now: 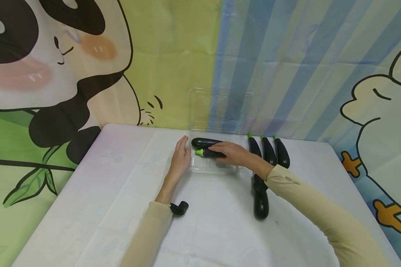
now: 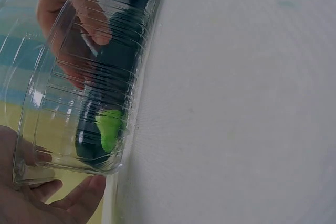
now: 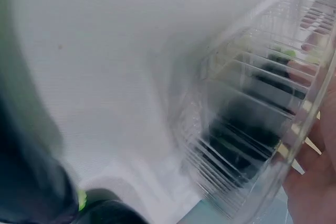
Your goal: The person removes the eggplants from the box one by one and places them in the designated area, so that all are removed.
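A clear plastic box lies on the table with its lid raised at the back. Inside, one dark eggplant lies crosswise along the far side. In front of it is a second eggplant, its green stem end pointing left. My right hand reaches in from the right and grips this nearer eggplant from above, covering its right part. My left hand rests against the box's left end with fingers extended; in the left wrist view, the box wall meets its fingers.
Right of the box, several eggplants lie side by side, stems toward the back. Another eggplant lies nearer the front, partly under my right forearm. A printed curtain hangs behind the white table.
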Demonstrator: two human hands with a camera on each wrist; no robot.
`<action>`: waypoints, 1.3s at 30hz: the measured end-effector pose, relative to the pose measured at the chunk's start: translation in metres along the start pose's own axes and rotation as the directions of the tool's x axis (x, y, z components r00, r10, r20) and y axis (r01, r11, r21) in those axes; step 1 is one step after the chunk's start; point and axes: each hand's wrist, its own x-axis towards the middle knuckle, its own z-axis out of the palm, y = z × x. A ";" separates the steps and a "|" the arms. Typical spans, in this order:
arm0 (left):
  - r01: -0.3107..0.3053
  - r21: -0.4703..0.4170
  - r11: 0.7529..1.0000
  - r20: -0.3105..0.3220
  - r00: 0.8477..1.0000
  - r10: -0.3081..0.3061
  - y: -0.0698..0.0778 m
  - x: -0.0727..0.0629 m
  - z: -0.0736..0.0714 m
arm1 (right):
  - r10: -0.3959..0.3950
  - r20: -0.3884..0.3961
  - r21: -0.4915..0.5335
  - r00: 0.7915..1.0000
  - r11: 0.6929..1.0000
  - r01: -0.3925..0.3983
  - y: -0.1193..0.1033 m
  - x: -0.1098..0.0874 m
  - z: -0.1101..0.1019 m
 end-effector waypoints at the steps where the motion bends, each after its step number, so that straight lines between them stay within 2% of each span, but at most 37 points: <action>1: 0.001 0.001 1.000 0.002 1.000 -0.001 0.000 0.000 0.000 | 0.004 0.012 0.003 1.000 1.000 -0.004 0.000 0.001 0.000; 4: 0.001 0.007 1.000 0.004 1.000 -0.001 -0.001 0.000 0.000 | 0.004 0.029 0.007 1.000 1.000 -0.005 -0.001 0.004 0.000; 11: -0.018 0.010 1.000 -0.010 1.000 0.018 -0.002 0.001 -0.001 | -0.048 0.032 -0.066 0.998 0.997 0.050 -0.001 0.014 0.007; 14: -0.018 0.010 1.000 -0.011 1.000 0.018 -0.002 0.001 -0.002 | -0.057 0.048 -0.035 0.997 0.998 0.059 -0.001 0.017 0.013; 17: -0.018 0.010 1.000 -0.009 1.000 0.018 -0.002 0.001 -0.002 | -0.075 0.036 0.010 0.997 0.997 0.075 0.000 0.019 0.017; 20: -0.018 0.007 1.000 -0.013 1.000 0.018 0.000 0.001 -0.002 | -0.128 -0.021 0.003 0.992 0.992 0.128 0.001 0.018 0.020; 24: -0.011 0.001 1.000 -0.005 1.000 0.011 0.000 0.001 0.000 | -0.196 -0.160 -0.032 0.967 0.981 0.193 -0.001 0.011 0.014; 29: -0.010 0.004 1.000 -0.009 1.000 0.010 0.000 0.001 0.002 | -0.214 -0.304 -0.038 0.928 0.976 0.212 -0.009 -0.005 -0.004; 34: -0.008 0.009 1.000 -0.015 1.000 0.008 -0.001 0.001 0.002 | -0.276 -0.371 -0.106 0.887 0.961 0.255 -0.014 -0.028 -0.007; 39: 0.001 0.009 1.000 -0.011 1.000 -0.001 -0.002 0.001 0.001 | -0.301 -0.423 -0.174 0.855 0.953 0.249 -0.017 -0.054 -0.005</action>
